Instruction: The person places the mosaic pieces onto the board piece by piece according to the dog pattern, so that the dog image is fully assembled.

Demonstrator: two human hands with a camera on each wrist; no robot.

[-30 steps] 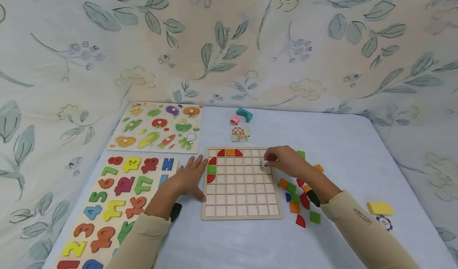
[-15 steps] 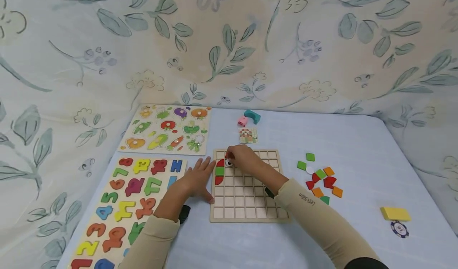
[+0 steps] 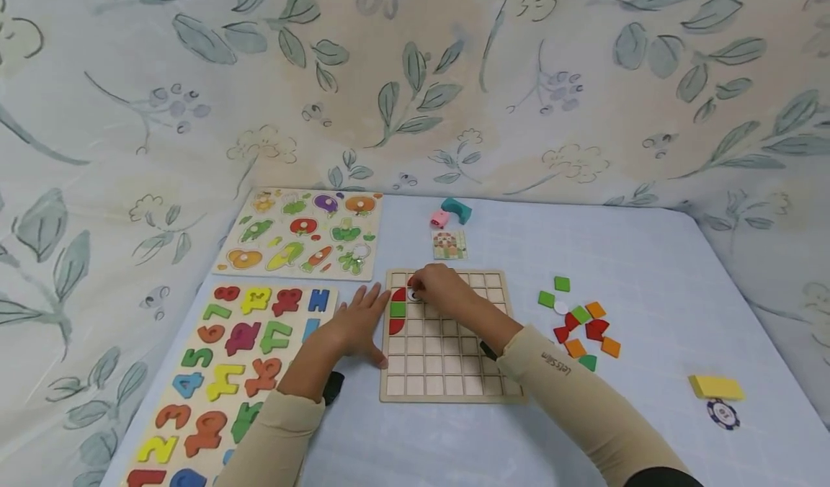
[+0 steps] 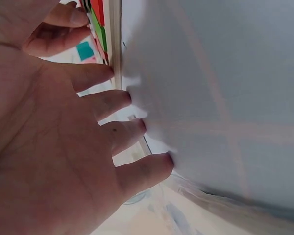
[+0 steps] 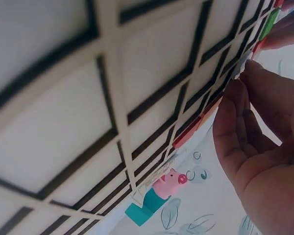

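Note:
A wooden grid board (image 3: 454, 399) lies on the table. Down its upper left edge run a red quarter-round piece (image 3: 398, 295), a green square (image 3: 398, 310) and another red piece (image 3: 397, 326). My right hand (image 3: 447, 292) reaches over the upper left cells, pinching a small round white piece with a black dot (image 3: 413, 295) between thumb and fingertips, right at the grid. The right wrist view shows the pinch side-on. Fingers spread, my left hand (image 3: 359, 328) rests at the board's left edge; its fingertips meet the cloth in the left wrist view.
Several loose green, orange and red pieces (image 3: 596, 328) lie right of the board. Behind it are a small pattern card (image 3: 449, 245), a pink pig and a teal piece (image 3: 457, 210). Number (image 3: 243, 336) and vegetable puzzles (image 3: 298, 233) fill the left; a yellow block (image 3: 716, 387) sits far right.
My right hand has carried the white piece leftward across the board, from its upper right to its upper left. The left hand has stayed in place. The head view has shifted slightly.

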